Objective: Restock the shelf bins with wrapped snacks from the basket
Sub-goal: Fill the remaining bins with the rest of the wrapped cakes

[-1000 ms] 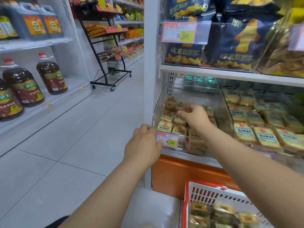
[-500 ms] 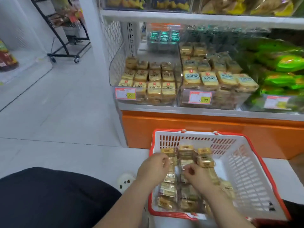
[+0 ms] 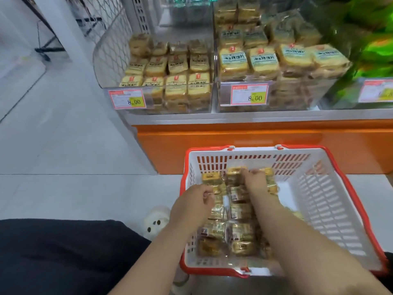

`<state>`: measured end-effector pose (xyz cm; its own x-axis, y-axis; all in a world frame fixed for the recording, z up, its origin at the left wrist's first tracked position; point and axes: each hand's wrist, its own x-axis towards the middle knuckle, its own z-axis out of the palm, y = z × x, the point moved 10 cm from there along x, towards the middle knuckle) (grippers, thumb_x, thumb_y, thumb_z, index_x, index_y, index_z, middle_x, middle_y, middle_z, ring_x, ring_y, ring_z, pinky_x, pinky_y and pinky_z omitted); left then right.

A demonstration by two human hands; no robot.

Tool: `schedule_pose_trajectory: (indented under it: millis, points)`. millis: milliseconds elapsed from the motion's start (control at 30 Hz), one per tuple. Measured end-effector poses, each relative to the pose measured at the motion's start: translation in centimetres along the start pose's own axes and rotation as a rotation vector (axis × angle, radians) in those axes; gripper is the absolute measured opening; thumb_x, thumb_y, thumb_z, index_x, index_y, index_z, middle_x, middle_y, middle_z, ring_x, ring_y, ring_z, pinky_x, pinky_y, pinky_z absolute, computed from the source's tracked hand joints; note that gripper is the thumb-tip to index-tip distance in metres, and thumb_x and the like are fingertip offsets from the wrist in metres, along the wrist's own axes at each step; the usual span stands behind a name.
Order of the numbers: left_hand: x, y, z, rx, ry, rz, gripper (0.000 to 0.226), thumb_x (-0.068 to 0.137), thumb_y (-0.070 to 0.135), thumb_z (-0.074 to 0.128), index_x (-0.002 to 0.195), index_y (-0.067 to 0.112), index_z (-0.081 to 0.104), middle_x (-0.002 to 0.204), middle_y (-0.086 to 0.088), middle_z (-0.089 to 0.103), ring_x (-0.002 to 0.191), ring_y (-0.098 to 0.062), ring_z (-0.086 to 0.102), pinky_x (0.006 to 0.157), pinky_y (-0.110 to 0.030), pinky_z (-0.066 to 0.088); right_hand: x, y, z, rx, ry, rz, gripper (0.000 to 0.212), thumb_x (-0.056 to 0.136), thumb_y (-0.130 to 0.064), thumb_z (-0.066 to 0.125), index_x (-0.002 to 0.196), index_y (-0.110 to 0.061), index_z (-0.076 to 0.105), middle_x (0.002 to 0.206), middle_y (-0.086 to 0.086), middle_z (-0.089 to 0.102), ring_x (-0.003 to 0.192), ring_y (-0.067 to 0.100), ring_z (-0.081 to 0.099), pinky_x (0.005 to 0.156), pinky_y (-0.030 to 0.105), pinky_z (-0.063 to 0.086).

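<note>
Nearest, a dark trouser leg (image 3: 59, 252) at lower left and a white shoe (image 3: 156, 221) on the pale floor (image 3: 63, 188) beside it. Just beyond, a white basket (image 3: 331, 209) with red rim standing on the floor against the shelf base, holding gold-wrapped snacks (image 3: 241, 233) in rows along its left side; barcodes visible on several wrappers, print too small to read. Both forearms stretched down into the basket. Left hand (image 3: 191, 206) low at the near-left rows, fingers curled and pinching the edge of one wrapper. Right hand (image 3: 256, 180) farther in, fingers bent down over the packs at the far end, clasping one there, though the exact pack under the fingers hard to tell. Behind the basket, an orange shelf base (image 3: 244, 143). Above it, two clear shelf bins side by side: the left bin (image 3: 158, 81) filled with yellow-labelled packs bearing a small red mark, fronted by a price tag (image 3: 127, 99) reading 8.00; the right bin (image 3: 276, 64) stacked with pale blue-labelled packs in Chinese characters, blurred, with its own tag (image 3: 249, 94) also reading 8.00. Farthest right, green packets (image 3: 374, 52) behind a third tag (image 3: 375, 90), unreadable.
</note>
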<state>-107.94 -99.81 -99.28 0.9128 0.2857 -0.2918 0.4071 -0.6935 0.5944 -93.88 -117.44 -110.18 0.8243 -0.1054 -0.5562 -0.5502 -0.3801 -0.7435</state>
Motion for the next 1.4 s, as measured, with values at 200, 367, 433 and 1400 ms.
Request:
schedule_pose_trajectory:
  millis: [200, 367, 433, 1400]
  points:
    - [0.8, 0.0, 0.2, -0.025, 0.0, -0.011, 0.03, 0.099, 0.034, 0.05, 0.127, 0.028, 0.06, 0.116, 0.013, 0.064, 0.095, -0.003, 0.057, 0.086, -0.03, 0.053, 1.3, -0.6, 0.7, -0.266, -0.015, -0.026, 0.02, 0.097, -0.021, 0.057, 0.108, -0.005, 0.058, 0.097, 0.007, 0.064, 0.073, 0.015, 0.059, 0.046, 0.02, 0.035]
    - [1.0, -0.3, 1.0, -0.038, -0.031, -0.04, 0.023, 0.099, 0.032, 0.049, 0.118, 0.03, 0.062, 0.102, 0.018, 0.062, 0.091, -0.004, 0.06, 0.082, -0.029, 0.053, -0.4, 2.9, 0.9, 0.04, 0.046, 0.009, 0.022, 0.094, -0.014, 0.061, 0.115, -0.01, 0.064, 0.116, 0.005, 0.067, 0.079, 0.016, 0.063, 0.073, 0.032, 0.057]
    - [1.1, -0.7, 0.9, -0.079, -0.027, -0.064, 0.024, 0.099, 0.032, 0.05, 0.12, 0.03, 0.061, 0.11, 0.015, 0.063, 0.096, -0.006, 0.059, 0.087, -0.032, 0.053, -1.6, 3.5, 0.4, 0.213, 0.033, 0.006, 0.018, 0.092, -0.009, 0.062, 0.11, -0.013, 0.065, 0.122, 0.002, 0.063, 0.076, 0.014, 0.061, 0.08, 0.034, 0.055]
    - [-1.1, 5.7, -9.8, -0.822, -0.098, -0.056, 0.027, 0.09, 0.005, 0.063, 0.114, 0.016, 0.06, 0.093, -0.005, 0.07, 0.076, -0.014, 0.066, 0.062, -0.024, 0.051, -20.2, -15.1, -1.6, -0.088, -0.537, -0.666, 0.046, 0.085, -0.015, 0.073, 0.121, -0.033, 0.053, 0.114, -0.001, 0.062, 0.095, 0.034, 0.066, 0.085, 0.051, 0.055]
